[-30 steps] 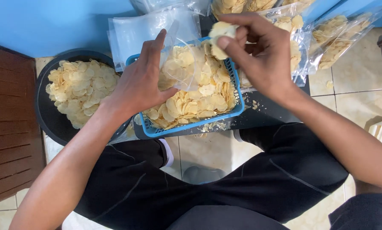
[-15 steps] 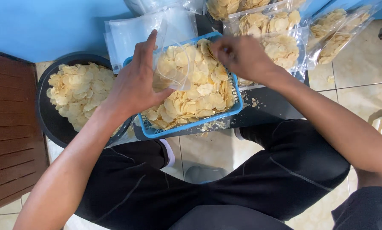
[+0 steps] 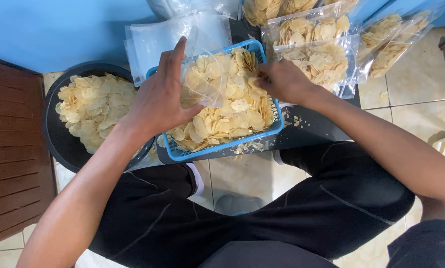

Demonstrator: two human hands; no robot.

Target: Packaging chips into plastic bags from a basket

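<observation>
Head view shows your left hand (image 3: 158,101) holding a small clear plastic bag (image 3: 206,74) open over the blue plastic mesh basket (image 3: 268,131), thumb and fingers pinched on the bag's edge. Your right hand (image 3: 282,82) is down in the basket's heap of thin, pale yellow round chips (image 3: 227,111), fingers curled into them; whether they have closed on any, you cannot tell from here. It looks like the gathering step of bagging. Lifting a handful calls for a loose grip, since these chips look brittle, and crumbs (image 3: 247,146) already lie beside the basket. The bag seems to hold few chips, though its clear film makes that hard to judge.
</observation>
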